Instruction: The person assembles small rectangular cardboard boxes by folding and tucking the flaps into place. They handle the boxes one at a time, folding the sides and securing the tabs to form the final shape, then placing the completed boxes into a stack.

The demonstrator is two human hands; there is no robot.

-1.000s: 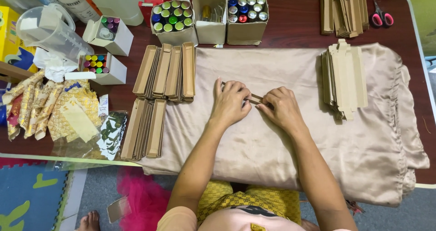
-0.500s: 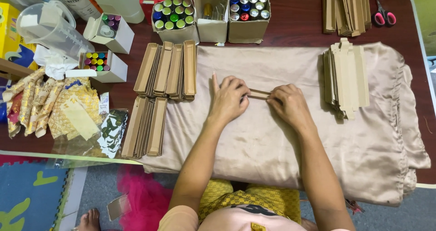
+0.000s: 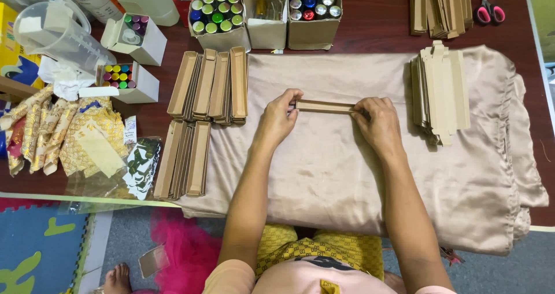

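Note:
A long narrow brown cardboard tray point(image 3: 325, 106) lies across the beige satin cloth point(image 3: 324, 167) in the middle of the table. My left hand point(image 3: 278, 119) grips its left end and my right hand point(image 3: 378, 123) grips its right end. Both hands rest on the cloth with fingers curled over the tray's ends. To the left, folded cardboard trays point(image 3: 211, 86) stand side by side, with a second group point(image 3: 184, 160) below them. On the right lies a stack of flat unfolded cardboard blanks point(image 3: 440, 91).
Cardboard boxes of small coloured bottles point(image 3: 215, 13) point(image 3: 314, 4) stand at the back. A clear measuring jug point(image 3: 55, 34), two small white boxes point(image 3: 124, 81), gold patterned packets point(image 3: 63, 135), more cardboard point(image 3: 440, 5) and pink scissors point(image 3: 489, 10) lie around. The dark wood table's front edge is near my lap.
My hands have spread apart along the cardboard piece. It has gone from a short bit between close hands to a long tray held at both ends.

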